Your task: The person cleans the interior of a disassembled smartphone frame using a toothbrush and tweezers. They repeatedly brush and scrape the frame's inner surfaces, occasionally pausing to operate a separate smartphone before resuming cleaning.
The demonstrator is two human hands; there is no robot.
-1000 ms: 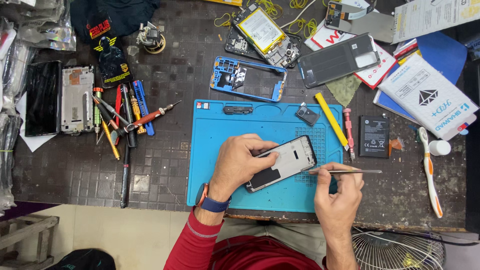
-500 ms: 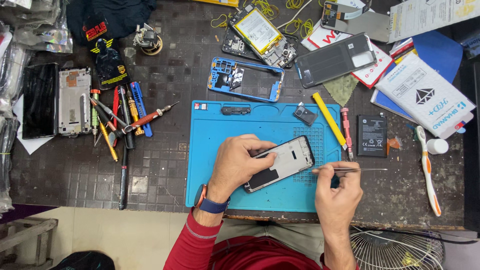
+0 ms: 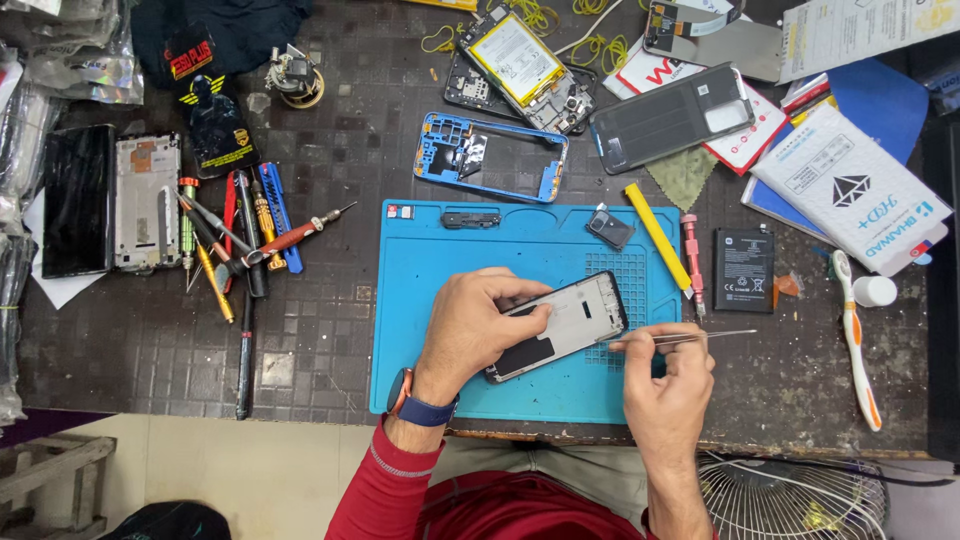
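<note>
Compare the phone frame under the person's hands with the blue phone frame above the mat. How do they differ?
The phone frame in hand is black and silver; the blue phone frame is bright blue. The first lies tilted on the blue mat, pressed down by the left hand, with the tweezers of the right hand at its edge. The second lies untouched on the dark table. Both are opened phone parts.

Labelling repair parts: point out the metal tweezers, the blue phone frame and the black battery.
Thin metal tweezers (image 3: 690, 336), head view, mid shaft.
Blue plastic phone frame (image 3: 547, 184), head view, right rail.
Black rectangular battery (image 3: 743, 270), head view, centre.
</note>
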